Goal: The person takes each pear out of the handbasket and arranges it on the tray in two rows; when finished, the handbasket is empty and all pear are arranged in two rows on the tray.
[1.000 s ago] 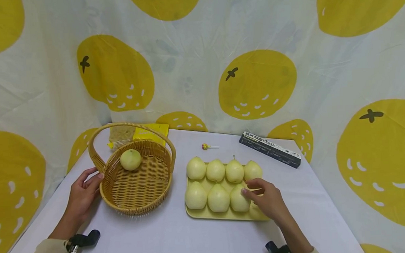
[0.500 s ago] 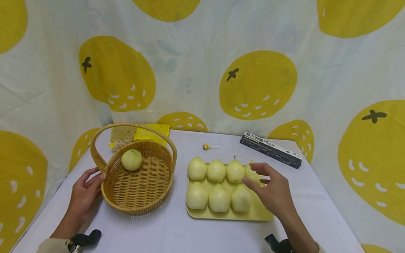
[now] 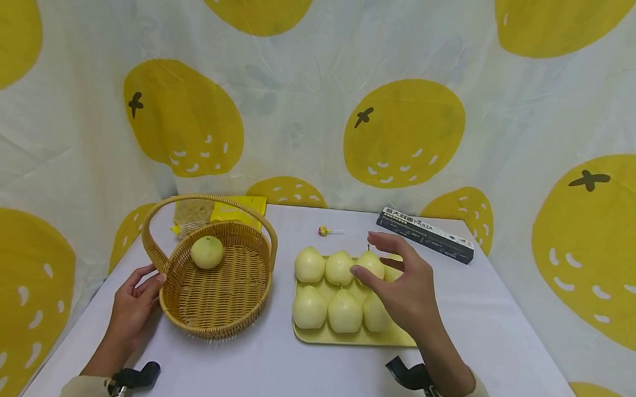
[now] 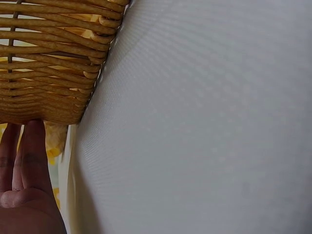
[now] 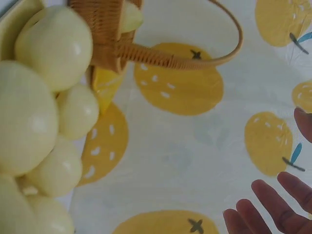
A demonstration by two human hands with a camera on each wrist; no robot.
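My left hand (image 3: 133, 304) rests its straight fingertips against the left side of a round wicker basket (image 3: 217, 327) with a tall handle. One pale green pear (image 3: 207, 252) lies inside, near the basket's back left. In the left wrist view, the fingers (image 4: 35, 156) touch the woven wall. To the right, a yellow-green tray (image 3: 351, 339) bears two rows of pears (image 3: 345, 311). Above its right part hovers my right hand (image 3: 407, 286), thumb and fingers spread apart, holding nothing. It hides part of the right-hand pears. In the right wrist view, the fingers (image 5: 273, 204) are apart from the pears.
Behind the basket lie a yellow packet (image 3: 238, 209) and a clear-wrapped biscuit-like pack (image 3: 193, 211). A lollipop (image 3: 325, 230) lies behind the tray. A dark pasta box (image 3: 425, 234) sits at the back right. A fruit-print curtain (image 3: 292, 105) hangs behind the white-covered table (image 3: 240, 379).
My right hand has left the front-row pear at the tray's right, lifted with its fingers spread, and shifted left and away from me. The left hand and the basket stay put.
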